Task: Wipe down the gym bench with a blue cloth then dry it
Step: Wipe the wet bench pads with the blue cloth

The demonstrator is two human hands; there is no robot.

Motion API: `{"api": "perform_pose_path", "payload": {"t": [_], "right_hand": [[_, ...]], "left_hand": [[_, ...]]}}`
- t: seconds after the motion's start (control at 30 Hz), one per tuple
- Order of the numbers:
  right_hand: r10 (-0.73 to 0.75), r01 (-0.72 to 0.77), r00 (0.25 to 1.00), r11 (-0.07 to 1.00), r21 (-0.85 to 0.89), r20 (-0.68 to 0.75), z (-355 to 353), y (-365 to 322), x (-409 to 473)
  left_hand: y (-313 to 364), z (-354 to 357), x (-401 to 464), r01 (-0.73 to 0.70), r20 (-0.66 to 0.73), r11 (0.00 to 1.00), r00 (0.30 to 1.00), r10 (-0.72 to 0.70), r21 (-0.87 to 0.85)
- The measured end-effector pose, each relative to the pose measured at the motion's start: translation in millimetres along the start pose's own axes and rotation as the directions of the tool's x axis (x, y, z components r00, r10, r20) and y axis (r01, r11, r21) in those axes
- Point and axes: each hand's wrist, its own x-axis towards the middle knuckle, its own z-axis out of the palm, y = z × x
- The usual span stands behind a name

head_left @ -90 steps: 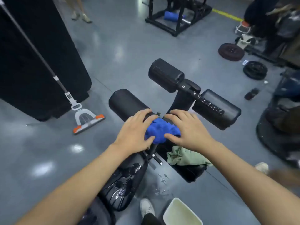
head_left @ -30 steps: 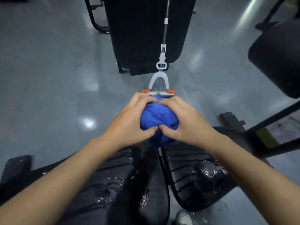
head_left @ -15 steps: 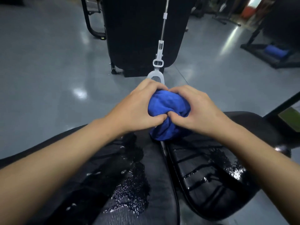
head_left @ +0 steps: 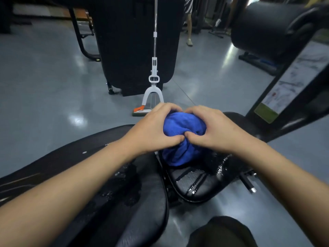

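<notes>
Nearest, under both forearms, lies the black bench (head_left: 142, 211), its long pad running below the left arm and its seat pad (head_left: 194, 184) below the right, with a narrow gap between them. Both pads glisten with water (head_left: 219, 168): beads and streaks sit just beneath the wrists, so the surface is plainly wet and not yet dried. Above that gap, the left hand (head_left: 153, 127) and the right hand (head_left: 211, 127) clench the cloth (head_left: 179, 138) between them, thumbs meeting at its near side and fingers curled over the top; it is bunched into a ball, and its lower fold hangs down to the seat pad, though whether it touches there cannot be told. Judging by this, the wet wipe looks under way or close to finished on these pads, and the whole drying step is left; no dry cloth is in view. Just beyond the left hand's knuckles, a mop (head_left: 154, 82) stands on the grey floor (head_left: 53, 86), its handle rising past a dark upright pad (head_left: 135, 41). Beyond the right hand, a slanted frame (head_left: 284, 82) carries a printed label, and farther still a round black roller (head_left: 263, 24) hangs above it.
</notes>
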Motion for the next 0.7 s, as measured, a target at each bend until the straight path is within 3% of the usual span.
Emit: {"api": "perform_pose_path", "payload": {"t": [0.4, 0.7], "right_hand": [[0.064, -0.065, 0.996, 0.998, 0.013, 0.057, 11.3, 31.9, -13.1], [0.133, -0.136, 0.964, 0.991, -0.002, 0.23, 6.8, 26.2, 10.0]], "left_hand": [[-6.7, 33.6, 10.2, 0.058, 0.097, 0.998, 0.994, -0.058, 0.0], [-12.5, 21.4, 17.7, 0.136, 0.162, 0.99, 0.977, -0.139, 0.031]]}}
